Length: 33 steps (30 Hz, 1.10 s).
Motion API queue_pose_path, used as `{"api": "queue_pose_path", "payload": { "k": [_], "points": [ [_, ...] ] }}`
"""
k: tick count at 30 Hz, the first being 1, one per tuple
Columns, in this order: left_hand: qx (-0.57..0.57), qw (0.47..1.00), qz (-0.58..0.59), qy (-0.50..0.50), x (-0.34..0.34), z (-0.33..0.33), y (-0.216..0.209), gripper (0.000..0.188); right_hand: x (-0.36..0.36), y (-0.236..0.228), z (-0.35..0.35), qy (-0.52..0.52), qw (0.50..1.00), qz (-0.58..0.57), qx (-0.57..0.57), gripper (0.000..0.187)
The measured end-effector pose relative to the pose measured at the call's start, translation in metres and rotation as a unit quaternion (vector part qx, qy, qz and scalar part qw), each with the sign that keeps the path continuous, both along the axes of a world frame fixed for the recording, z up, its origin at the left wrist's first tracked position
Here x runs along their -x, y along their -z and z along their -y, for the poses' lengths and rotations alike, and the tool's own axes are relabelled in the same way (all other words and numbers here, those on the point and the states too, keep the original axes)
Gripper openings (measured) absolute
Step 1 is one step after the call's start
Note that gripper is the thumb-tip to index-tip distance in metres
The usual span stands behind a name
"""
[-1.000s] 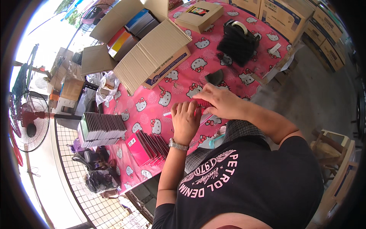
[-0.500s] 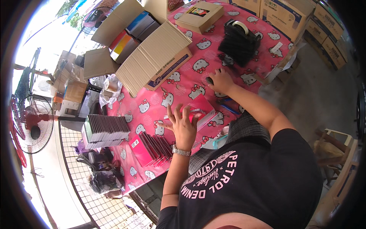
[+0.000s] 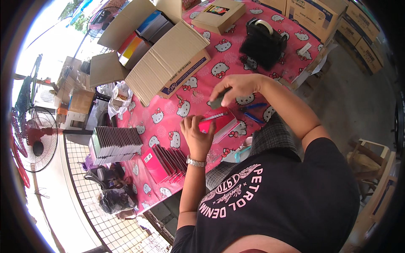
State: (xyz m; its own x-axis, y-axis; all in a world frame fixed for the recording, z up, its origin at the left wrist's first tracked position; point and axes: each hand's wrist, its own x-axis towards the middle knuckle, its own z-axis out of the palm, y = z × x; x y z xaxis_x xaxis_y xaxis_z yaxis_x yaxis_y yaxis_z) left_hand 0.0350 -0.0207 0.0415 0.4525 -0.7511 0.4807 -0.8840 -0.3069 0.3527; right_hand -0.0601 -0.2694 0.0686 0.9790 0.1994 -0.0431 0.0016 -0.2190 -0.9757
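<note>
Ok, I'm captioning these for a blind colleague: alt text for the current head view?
A person's right hand holds a dark object by a pink notebook, the left hand at the notebook's left side. Around them on a pink patterned tablecloth: a blue-handled tool, stacked notebooks and an open cardboard box.

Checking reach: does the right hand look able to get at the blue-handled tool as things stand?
Probably yes: the blue-handled tool lies on the pink tablecloth near the right hand, with nothing visible on top, though that hand's dark block might need putting down first.
</note>
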Motion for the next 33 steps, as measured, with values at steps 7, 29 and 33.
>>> {"api": "queue_pose_path", "payload": {
  "k": [7, 29, 33],
  "points": [
    [0.0, 0.998, -0.057, -0.033, -0.009, -0.016, 0.007, 0.034, -0.014, 0.012, -0.019, 0.006, 0.958, -0.054, -0.281, 0.047],
    [0.011, 0.984, -0.153, 0.09, -0.035, 0.003, 0.007, 0.027, -0.045, 0.019, -0.018, -0.015, 0.994, 0.004, 0.109, 0.039],
    [0.022, 0.981, -0.156, 0.109, -0.031, 0.009, 0.009, 0.028, -0.028, 0.019, -0.018, -0.052, 0.946, -0.005, -0.319, 0.043]
  ]
}}
